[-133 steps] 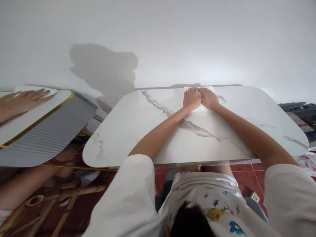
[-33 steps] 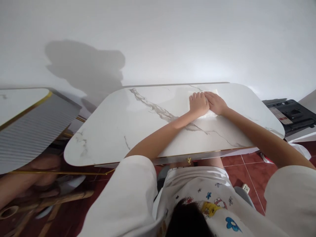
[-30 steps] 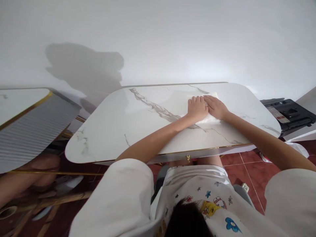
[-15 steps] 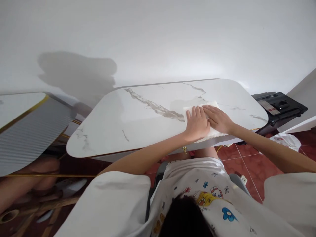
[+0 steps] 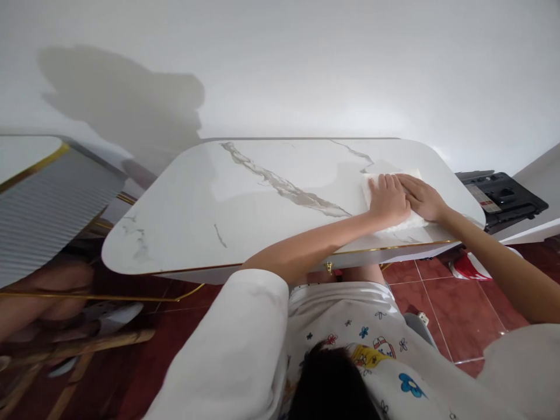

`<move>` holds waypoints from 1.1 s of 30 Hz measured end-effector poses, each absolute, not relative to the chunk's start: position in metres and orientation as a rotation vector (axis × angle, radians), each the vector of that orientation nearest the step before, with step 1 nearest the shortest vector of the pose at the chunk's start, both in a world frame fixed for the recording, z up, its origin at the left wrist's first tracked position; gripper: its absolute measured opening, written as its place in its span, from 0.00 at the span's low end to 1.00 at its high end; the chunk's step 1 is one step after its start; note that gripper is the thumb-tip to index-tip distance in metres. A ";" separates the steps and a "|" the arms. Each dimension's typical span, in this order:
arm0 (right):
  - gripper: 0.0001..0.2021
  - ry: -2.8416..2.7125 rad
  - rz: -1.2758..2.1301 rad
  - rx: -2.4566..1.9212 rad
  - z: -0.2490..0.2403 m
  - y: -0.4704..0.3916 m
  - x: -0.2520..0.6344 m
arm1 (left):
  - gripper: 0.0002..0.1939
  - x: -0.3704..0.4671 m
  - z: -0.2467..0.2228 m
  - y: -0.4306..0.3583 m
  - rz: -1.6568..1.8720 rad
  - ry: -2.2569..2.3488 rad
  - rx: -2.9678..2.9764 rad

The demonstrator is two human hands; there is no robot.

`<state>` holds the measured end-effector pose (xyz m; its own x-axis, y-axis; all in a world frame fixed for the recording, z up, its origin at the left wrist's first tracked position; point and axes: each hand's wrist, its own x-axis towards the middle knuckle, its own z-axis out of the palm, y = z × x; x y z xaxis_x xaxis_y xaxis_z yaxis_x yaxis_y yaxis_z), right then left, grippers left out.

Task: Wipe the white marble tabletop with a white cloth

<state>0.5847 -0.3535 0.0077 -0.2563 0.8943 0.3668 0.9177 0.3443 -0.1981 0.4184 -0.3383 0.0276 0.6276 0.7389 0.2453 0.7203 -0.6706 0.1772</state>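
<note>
Both hands flat, palms down, side by side on a white cloth (image 5: 405, 201) at the right near corner of the worktop (image 5: 245, 216); left hand (image 5: 387, 198) and right hand (image 5: 422, 197) touching, fingers extended, pressing rather than clasping. Cloth directly under both palms, edges showing beyond the fingertips; neither hand nearer; bare marble stretches away leftward.

No lettering, label or number is legible anywhere.

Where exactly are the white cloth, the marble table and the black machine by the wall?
white cloth (image 5: 413, 221): head view, on its near right corner beside the hands.
marble table (image 5: 245, 210): head view, on bare tabletop left of the hands.
black machine (image 5: 503, 195): head view, on its top face.
</note>
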 end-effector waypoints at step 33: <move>0.29 -2.070 -0.075 -1.672 0.000 -0.120 0.641 | 0.26 0.473 0.026 -0.123 0.540 1.302 2.694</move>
